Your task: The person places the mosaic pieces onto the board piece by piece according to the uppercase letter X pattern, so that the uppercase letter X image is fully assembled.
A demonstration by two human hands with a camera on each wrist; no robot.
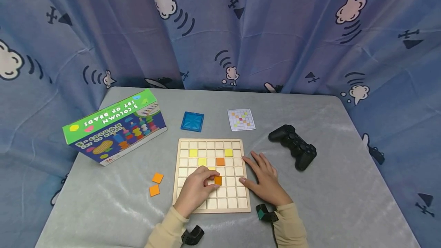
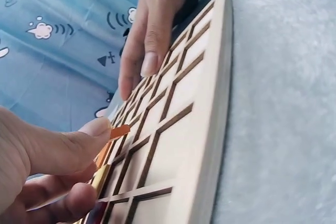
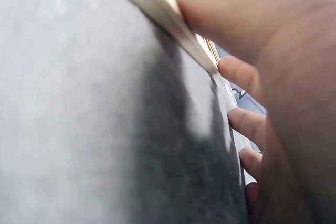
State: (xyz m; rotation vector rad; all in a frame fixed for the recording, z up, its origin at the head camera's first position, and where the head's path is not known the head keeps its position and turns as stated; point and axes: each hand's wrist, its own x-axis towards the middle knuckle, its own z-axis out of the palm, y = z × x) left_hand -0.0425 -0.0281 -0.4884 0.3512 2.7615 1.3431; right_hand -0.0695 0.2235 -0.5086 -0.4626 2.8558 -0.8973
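Observation:
A wooden grid board [image 1: 211, 203] lies on the table with several yellow tiles [image 1: 202, 161] and one orange tile [image 1: 220, 162] in its cells. My left hand [image 1: 197, 186] pinches another orange tile [image 1: 218, 180] between thumb and fingers, close over the middle cells. In the left wrist view that held orange tile [image 2: 121, 131] sticks out past the thumb tip. My right hand [image 1: 265, 181] lies along the board's right side, fingers extended, thumb and fingertip at the rim. Seen from the right wrist, its thumb [image 3: 220, 14] overlaps the board's edge [image 3: 163, 11].
Two loose orange tiles [image 1: 157, 178] lie left of the board. A colourful bead-set box [image 1: 117, 129] stands at the back left. Behind the board are a blue packet [image 1: 192, 121] and a printed pattern card [image 1: 241, 119]. A black game controller [image 1: 293, 146] lies to the right.

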